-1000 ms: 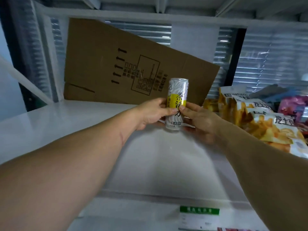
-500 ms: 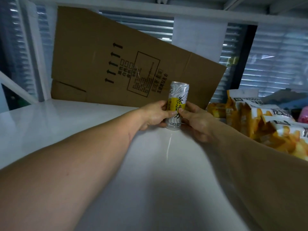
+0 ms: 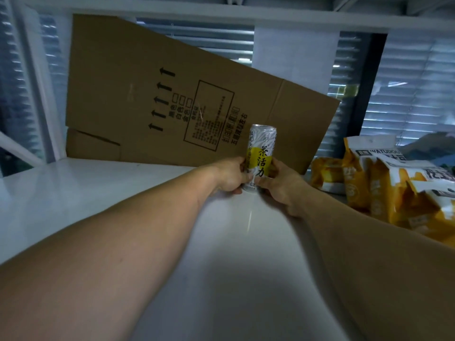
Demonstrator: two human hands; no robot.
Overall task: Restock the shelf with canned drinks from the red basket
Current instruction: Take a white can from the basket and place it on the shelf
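Note:
A slim white and yellow drink can (image 3: 261,148) stands upright on the white shelf (image 3: 98,193), deep in near the back. My left hand (image 3: 230,174) grips its lower left side with curled fingers. My right hand (image 3: 280,184) holds its lower right side, thumb on the front of the label. Both arms reach far forward over the shelf. The red basket is out of view.
A flattened cardboard box (image 3: 177,99) leans against the back of the shelf just behind the can. Yellow and white snack bags (image 3: 384,188) fill the right side of the shelf. The upper shelf's edge (image 3: 221,13) runs overhead.
Both hands have pushed the can further back on the shelf, toward the cardboard. My head has moved in closer, and the shelf's front edge has left the view.

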